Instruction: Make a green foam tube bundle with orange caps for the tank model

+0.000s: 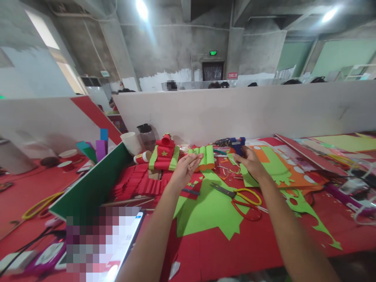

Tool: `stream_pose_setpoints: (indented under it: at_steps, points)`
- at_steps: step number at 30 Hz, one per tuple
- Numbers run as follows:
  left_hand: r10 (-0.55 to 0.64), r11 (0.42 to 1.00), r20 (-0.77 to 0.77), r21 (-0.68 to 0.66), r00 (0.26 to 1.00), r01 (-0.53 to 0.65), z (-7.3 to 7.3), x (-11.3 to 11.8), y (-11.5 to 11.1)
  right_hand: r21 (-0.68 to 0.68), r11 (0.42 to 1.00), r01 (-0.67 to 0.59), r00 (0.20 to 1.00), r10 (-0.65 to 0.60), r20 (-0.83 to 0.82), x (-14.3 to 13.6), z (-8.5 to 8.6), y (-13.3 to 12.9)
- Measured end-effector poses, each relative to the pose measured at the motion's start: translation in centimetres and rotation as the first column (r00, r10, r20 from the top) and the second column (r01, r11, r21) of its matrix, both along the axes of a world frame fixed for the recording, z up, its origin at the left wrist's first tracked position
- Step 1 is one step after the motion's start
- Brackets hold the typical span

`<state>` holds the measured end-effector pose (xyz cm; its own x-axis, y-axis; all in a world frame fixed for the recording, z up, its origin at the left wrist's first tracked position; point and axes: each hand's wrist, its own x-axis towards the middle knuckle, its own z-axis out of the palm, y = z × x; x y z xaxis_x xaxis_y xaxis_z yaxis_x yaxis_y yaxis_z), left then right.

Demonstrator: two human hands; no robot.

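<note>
My right hand point(248, 159) grips a blue hot glue gun point(236, 144), its nozzle pointing left. My left hand point(185, 168) is closed with the fingertips pinched together; anything between them is too small to make out. Just beyond those fingertips stand light green paper rolls point(209, 153) with orange lower edges. Left of them is a red and green paper model point(165, 152) bearing a star. Scissors point(232, 192) with yellow and red handles lie half open on a cut green sheet point(202, 219), nearer to me between my forearms.
Folded red paper strips point(133, 180) lie at left beside a green board point(88, 180). A phone point(129, 239) sits front left. White cups and a dark-lidded jug point(146, 135) stand at the back. Green and orange sheets point(268, 164) and a purple power strip point(349, 201) are at right. A white partition point(249, 111) runs behind.
</note>
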<state>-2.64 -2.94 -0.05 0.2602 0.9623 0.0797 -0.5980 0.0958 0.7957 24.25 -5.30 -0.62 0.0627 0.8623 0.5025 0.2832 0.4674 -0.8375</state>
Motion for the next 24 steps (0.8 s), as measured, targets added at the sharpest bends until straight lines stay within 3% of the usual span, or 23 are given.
stream_pose_setpoints:
  at_steps: [3, 6, 9, 11, 16, 20, 24]
  points:
    - [-0.039, 0.999, -0.039, 0.028, 0.998, 0.04, 0.1, -0.1, -0.2, -0.038, 0.998, -0.04, 0.991, 0.045, 0.123, -0.2, 0.1, 0.0]
    - [-0.024, 0.998, -0.067, 0.061, 0.997, 0.028, 0.2, -0.4, -0.1, -0.136, 0.972, -0.19, 0.958, 0.214, 0.192, 0.1, 0.1, -0.9]
    - [0.033, 0.994, -0.136, 0.11, 0.99, -0.018, 0.1, -0.8, 0.3, -0.238, 0.924, -0.3, 0.937, 0.332, 0.107, 1.0, -0.1, -1.8]
    - [0.067, 0.989, -0.233, 0.144, 0.97, -0.034, 0.0, -1.1, 0.5, -0.228, 0.92, -0.32, 0.945, 0.327, -0.006, 1.5, -0.3, -2.2]
    - [0.207, 0.959, -0.536, 0.275, 0.819, -0.063, -0.5, -0.9, 0.6, -0.057, 0.963, -0.262, 0.956, 0.251, -0.153, 1.7, -0.3, -1.9]
    - [0.285, 0.939, -0.708, 0.343, 0.646, -0.038, -0.6, -0.5, 0.2, -0.1, 0.985, -0.139, 0.99, 0.135, -0.045, 1.2, 0.0, -1.7]
    - [0.332, 0.925, -0.748, 0.378, 0.575, -0.042, -0.2, -0.4, -0.3, -0.15, 0.973, -0.177, 0.982, 0.184, 0.032, 0.7, -0.1, -1.5]
